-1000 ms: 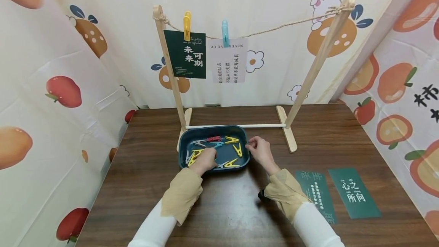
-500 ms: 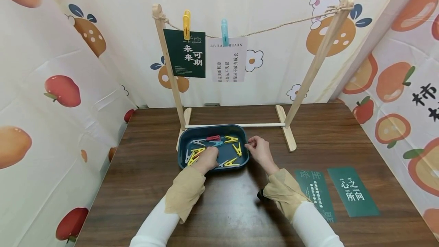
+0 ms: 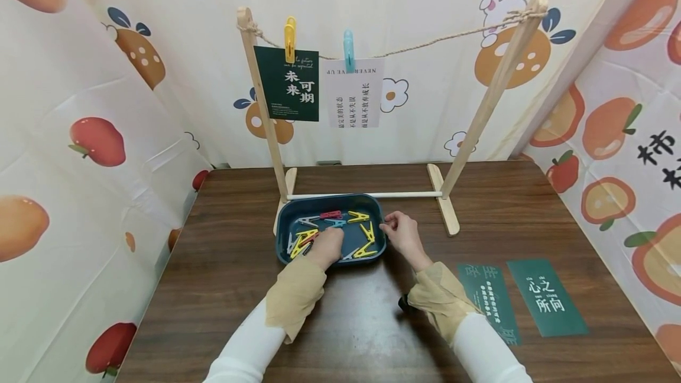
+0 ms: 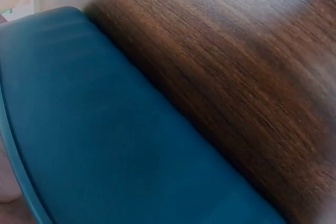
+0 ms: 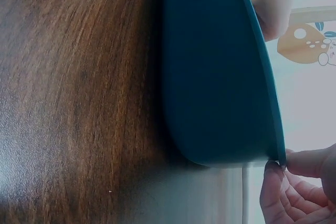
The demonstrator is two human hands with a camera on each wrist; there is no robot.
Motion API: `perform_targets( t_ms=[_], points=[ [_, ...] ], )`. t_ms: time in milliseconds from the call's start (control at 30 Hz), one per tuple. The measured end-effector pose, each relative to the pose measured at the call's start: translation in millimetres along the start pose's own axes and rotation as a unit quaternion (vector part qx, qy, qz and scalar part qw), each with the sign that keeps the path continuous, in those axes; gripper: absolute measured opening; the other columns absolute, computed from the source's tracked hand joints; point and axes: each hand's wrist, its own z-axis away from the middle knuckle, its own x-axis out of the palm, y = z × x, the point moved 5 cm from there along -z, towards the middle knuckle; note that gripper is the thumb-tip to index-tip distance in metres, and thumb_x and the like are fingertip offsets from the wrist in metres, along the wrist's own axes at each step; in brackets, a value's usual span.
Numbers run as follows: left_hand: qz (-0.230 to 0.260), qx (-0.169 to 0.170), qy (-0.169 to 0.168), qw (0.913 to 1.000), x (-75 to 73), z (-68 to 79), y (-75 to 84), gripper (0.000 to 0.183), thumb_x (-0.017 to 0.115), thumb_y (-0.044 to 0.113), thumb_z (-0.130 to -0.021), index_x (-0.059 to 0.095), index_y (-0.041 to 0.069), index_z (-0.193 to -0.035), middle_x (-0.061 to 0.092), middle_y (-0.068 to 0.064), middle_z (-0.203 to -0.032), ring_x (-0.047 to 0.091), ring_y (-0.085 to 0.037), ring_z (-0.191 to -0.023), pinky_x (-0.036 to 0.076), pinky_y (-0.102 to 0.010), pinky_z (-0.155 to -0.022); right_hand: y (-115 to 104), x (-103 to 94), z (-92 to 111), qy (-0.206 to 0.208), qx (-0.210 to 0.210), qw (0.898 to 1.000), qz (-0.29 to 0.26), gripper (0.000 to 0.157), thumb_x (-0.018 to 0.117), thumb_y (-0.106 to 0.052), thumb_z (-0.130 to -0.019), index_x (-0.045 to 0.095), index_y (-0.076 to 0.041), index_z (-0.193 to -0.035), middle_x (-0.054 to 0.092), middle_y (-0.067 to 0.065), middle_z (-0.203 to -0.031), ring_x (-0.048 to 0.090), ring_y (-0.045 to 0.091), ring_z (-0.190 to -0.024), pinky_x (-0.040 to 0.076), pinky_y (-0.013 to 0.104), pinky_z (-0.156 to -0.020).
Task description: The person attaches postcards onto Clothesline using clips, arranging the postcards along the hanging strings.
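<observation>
A dark blue plastic tray (image 3: 285, 210) holds several clothespins in yellow, red, blue and grey. My left hand (image 3: 326, 247) reaches down into its near side, among the clothespins; its fingertips are hidden, so whether it grips one is unclear. Just right of that hand lie a grey clothespin (image 3: 350, 254) and a yellow clothespin (image 3: 365, 250). At the tray's right end, my right hand (image 3: 404, 234) pinches the rim between thumb and fingers, as the right wrist view shows. In the left wrist view the tray's outer wall (image 4: 105, 108) covers most of the hand.
Behind the tray stands a wooden frame (image 3: 481, 114) with a twine line (image 3: 425, 45). A yellow clothespin (image 3: 289, 40) holds a dark green card (image 3: 287, 90) there; a blue clothespin (image 3: 349, 52) holds a white card (image 3: 355, 99). Two green cards (image 3: 548, 297) lie on the table's right.
My left hand has shifted to the right inside the tray. The yellow clothespin beside it has also moved a little rightward and turned. My right hand has stayed at the rim.
</observation>
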Motion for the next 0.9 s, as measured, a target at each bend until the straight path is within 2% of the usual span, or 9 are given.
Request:
perform_targets(
  t_ms=[233,533,700,900],
  points=[
    [-0.040,-0.019,-0.004,0.9990,2.5,-3.2,3.8,0.016,0.064,0.007,-0.079,0.062,0.004,-0.095,0.061,-0.012,-0.094,0.058,-0.024,-0.085,0.049,-0.041,-0.066,1,-1.0,2,-0.004,0.006,1.000,-0.013,0.015,0.064,-0.007,-0.080,0.060,0.005,-0.088,0.058,0.007,-0.067,0.053,0.014,-0.053,0.047,0.026,-0.046],
    [-0.037,-0.058,-0.019,0.9974,8.1,-10.1,2.8,0.017,0.060,0.006,-0.083,0.063,0.005,-0.099,0.060,-0.012,-0.098,0.057,-0.026,-0.087,0.048,-0.047,-0.066,5,-7.4,6,-0.013,0.025,0.999,-0.047,0.016,0.063,-0.011,-0.082,0.060,0.004,-0.088,0.057,0.007,-0.065,0.054,0.014,-0.048,0.047,0.026,-0.046],
    [-0.043,-0.054,-0.008,0.9976,5.5,-8.5,4.2,0.015,0.062,0.007,-0.081,0.063,0.005,-0.096,0.061,-0.011,-0.095,0.058,-0.026,-0.084,0.049,-0.044,-0.065,4,-19.3,10,0.000,0.018,0.999,-0.046,0.016,0.062,-0.011,-0.082,0.061,0.004,-0.089,0.058,0.007,-0.066,0.054,0.015,-0.049,0.047,0.026,-0.047],
    [-0.016,-0.033,0.017,0.9992,-1.8,-3.6,3.5,0.017,0.069,0.008,-0.075,0.063,0.003,-0.090,0.062,-0.010,-0.086,0.058,-0.024,-0.077,0.049,-0.039,-0.063,8,-34.8,17,0.017,0.017,0.999,-0.035,0.016,0.063,-0.013,-0.082,0.062,0.002,-0.089,0.057,0.005,-0.064,0.051,0.009,-0.049,0.046,0.024,-0.048]
  ],
)
